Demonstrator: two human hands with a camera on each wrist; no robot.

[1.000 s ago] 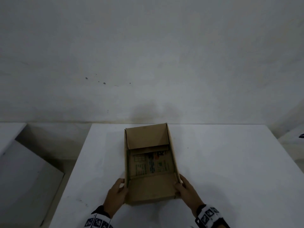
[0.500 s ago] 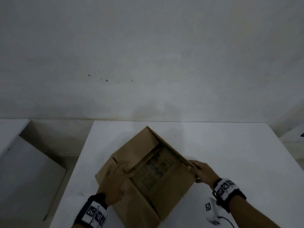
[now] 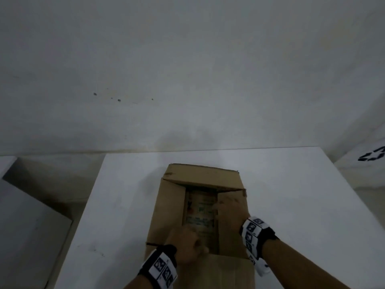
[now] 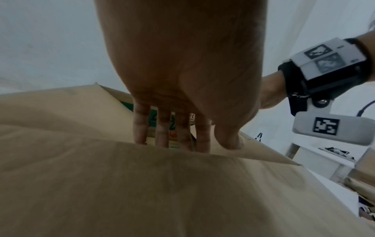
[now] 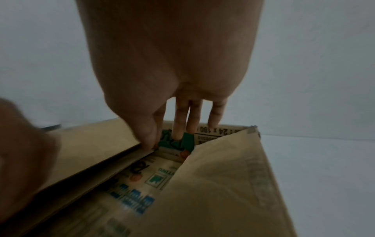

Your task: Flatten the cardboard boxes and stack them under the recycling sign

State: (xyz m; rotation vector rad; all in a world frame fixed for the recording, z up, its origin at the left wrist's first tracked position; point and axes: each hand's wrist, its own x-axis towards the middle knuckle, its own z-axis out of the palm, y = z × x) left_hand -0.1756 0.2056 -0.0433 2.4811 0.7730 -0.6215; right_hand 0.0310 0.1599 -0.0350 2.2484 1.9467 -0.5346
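Observation:
A brown cardboard box [image 3: 166, 205] stands on the white table [image 3: 125, 205] in front of me, flaps on top, with a printed panel showing in the gap between them. My left hand [image 3: 187, 245] is curled at the near end, fingers [image 4: 140, 128] hooked down behind the near flap's edge. My right hand [image 3: 229, 211] lies on the right flap, and its fingers [image 5: 178, 125] bend over the flap's edge into the gap. A black recycling sign [image 3: 373, 156] shows on a white surface at the far right.
A bare white wall [image 3: 187, 80] rises just behind the table. Left of the table is a drop to a lower white surface [image 3: 31, 226]. In the left wrist view, more cardboard [image 4: 363, 173] and a small white table [image 4: 324, 154] lie off to the right.
The box has swung from lying diagonally to square with me. Both hands have left its outer sides and now hold the top flaps at the gap.

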